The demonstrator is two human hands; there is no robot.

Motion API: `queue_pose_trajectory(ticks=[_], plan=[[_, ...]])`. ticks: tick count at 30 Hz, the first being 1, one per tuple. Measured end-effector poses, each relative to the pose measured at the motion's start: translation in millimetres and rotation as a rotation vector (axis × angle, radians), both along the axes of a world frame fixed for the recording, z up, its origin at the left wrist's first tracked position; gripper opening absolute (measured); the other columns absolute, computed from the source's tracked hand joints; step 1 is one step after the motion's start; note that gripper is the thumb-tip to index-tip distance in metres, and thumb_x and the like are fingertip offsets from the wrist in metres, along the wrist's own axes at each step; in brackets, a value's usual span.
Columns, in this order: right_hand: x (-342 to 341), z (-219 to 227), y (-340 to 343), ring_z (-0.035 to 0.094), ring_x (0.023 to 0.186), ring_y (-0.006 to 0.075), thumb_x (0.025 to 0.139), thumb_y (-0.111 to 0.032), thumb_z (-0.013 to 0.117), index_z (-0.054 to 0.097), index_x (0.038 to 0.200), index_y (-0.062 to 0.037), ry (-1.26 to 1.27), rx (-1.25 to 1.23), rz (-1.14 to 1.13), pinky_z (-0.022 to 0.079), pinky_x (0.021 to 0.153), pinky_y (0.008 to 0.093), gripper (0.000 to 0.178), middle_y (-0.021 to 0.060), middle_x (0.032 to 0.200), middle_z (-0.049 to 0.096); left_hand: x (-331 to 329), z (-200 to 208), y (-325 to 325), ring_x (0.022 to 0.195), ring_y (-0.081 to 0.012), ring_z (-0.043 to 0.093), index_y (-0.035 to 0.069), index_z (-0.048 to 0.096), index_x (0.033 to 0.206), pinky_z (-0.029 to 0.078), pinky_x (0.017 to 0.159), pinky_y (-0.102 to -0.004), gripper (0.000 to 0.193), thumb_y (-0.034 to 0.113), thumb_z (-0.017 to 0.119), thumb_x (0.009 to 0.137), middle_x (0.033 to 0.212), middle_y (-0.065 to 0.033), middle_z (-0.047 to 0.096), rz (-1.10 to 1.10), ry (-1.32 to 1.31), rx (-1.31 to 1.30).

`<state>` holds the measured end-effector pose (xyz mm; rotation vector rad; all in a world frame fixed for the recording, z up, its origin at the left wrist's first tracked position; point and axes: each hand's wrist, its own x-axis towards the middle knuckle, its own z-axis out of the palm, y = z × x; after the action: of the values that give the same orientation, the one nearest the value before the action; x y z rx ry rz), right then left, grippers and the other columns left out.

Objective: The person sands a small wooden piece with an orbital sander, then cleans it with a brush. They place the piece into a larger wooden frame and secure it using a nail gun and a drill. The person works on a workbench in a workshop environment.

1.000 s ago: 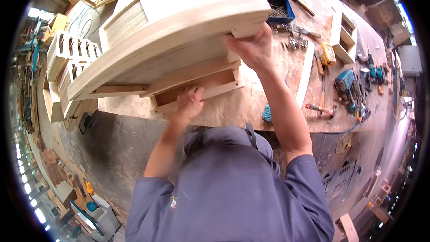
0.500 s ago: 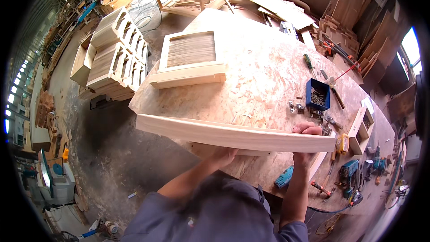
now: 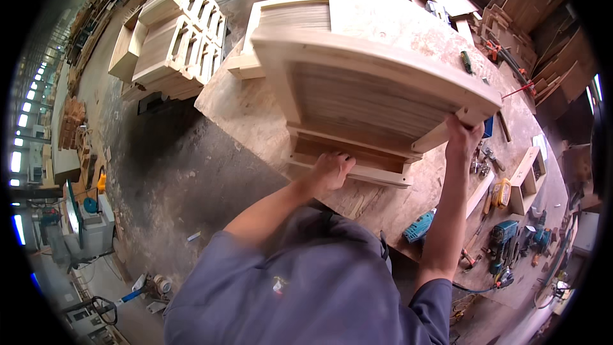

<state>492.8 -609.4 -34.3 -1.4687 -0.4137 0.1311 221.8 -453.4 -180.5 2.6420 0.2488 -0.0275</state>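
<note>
A pale wooden furniture carcass is tilted up in front of me, with a framed panel (image 3: pixel 364 99) on top and a narrow box-like opening (image 3: pixel 357 151) below. My left hand (image 3: pixel 332 169) has its fingers curled over the near lower rail (image 3: pixel 377 174). At the right edge of the panel, my right hand (image 3: pixel 464 137) grips the frame near its corner. A second framed wooden piece (image 3: pixel 322 16) lies on the workbench (image 3: pixel 239 115) behind, partly covered by the raised one. Most of a blue tray (image 3: pixel 489 127) is hidden too.
Stacked wooden carcasses (image 3: pixel 172 45) stand on the floor to the left. On the bench at right are a small wooden box frame (image 3: pixel 527 179), a yellow tape measure (image 3: pixel 501 193), a teal power tool (image 3: pixel 419 226), a blue power tool (image 3: pixel 506 233) and a screwdriver (image 3: pixel 466 62).
The carcass, seen edge-on before, has been tipped up so its panel and opening show. My right hand has risen with its edge, and my left hand now lies over the lower rail.
</note>
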Motion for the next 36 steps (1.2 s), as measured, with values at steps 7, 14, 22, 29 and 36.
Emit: queue_pose_trajectory(ticks=[7, 14, 22, 29, 36], plan=[[27.6, -25.8, 4.0, 0.068, 0.095, 0.0157, 0.074, 0.008, 0.075, 0.066, 0.115, -0.0007, 0.051, 0.098, 0.052, 0.053, 0.087, 0.0307, 0.042, 0.0047, 0.104, 0.071, 12.2, 12.9, 13.7, 0.098, -0.0358, 0.069, 0.007, 0.06, 0.099, 0.057, 0.077, -0.0502, 0.027, 0.016, 0.074, 0.078, 0.099, -0.0128, 0.07, -0.07, 0.1, -0.058], [-3.9, -4.6, -15.7, 0.064, 0.095, 0.0141, 0.075, -0.017, 0.093, 0.061, 0.111, -0.003, 0.08, 0.118, 0.127, 0.053, 0.083, 0.0309, 0.05, 0.0025, 0.1, 0.068, 15.1, 15.1, 7.8, 0.102, -0.0337, 0.068, 0.006, 0.058, 0.104, 0.058, 0.075, -0.0505, 0.032, 0.02, 0.077, 0.081, 0.104, -0.0112, 0.07, -0.136, 0.117, -0.002], [-86.2, -84.3, -90.7, 0.06, 0.113, 0.0296, 0.076, -0.011, 0.08, 0.066, 0.113, -0.0043, -0.755, -0.998, 0.543, 0.054, 0.09, 0.0416, 0.04, 0.0116, 0.115, 0.067, 14.0, 16.1, 8.2, 0.101, -0.0342, 0.066, 0.005, 0.057, 0.104, 0.056, 0.075, -0.0509, 0.035, 0.017, 0.078, 0.077, 0.102, -0.0115, 0.068, -0.131, 0.07, -0.023], [-89.1, -136.8, -97.4, 0.06, 0.108, 0.0352, 0.078, -0.002, 0.073, 0.064, 0.119, -0.0003, -0.623, -0.994, 0.576, 0.054, 0.091, 0.0432, 0.043, 0.0148, 0.108, 0.066, 15.4, 19.0, 5.9, 0.098, -0.0346, 0.065, 0.006, 0.057, 0.1, 0.055, 0.073, -0.0497, 0.033, 0.015, 0.077, 0.076, 0.099, -0.0117, 0.067, -0.126, 0.073, 0.008], [-88.4, -137.1, -93.3, 0.06, 0.106, 0.035, 0.079, -0.001, 0.068, 0.067, 0.113, -0.0001, -0.61, -0.967, 0.576, 0.055, 0.088, 0.043, 0.034, 0.0144, 0.102, 0.067, 15.3, 15.3, 6.0, 0.099, -0.0352, 0.066, 0.006, 0.056, 0.099, 0.056, 0.075, -0.0497, 0.031, 0.014, 0.077, 0.077, 0.099, -0.0119, 0.067, -0.107, 0.156, 0.003]])
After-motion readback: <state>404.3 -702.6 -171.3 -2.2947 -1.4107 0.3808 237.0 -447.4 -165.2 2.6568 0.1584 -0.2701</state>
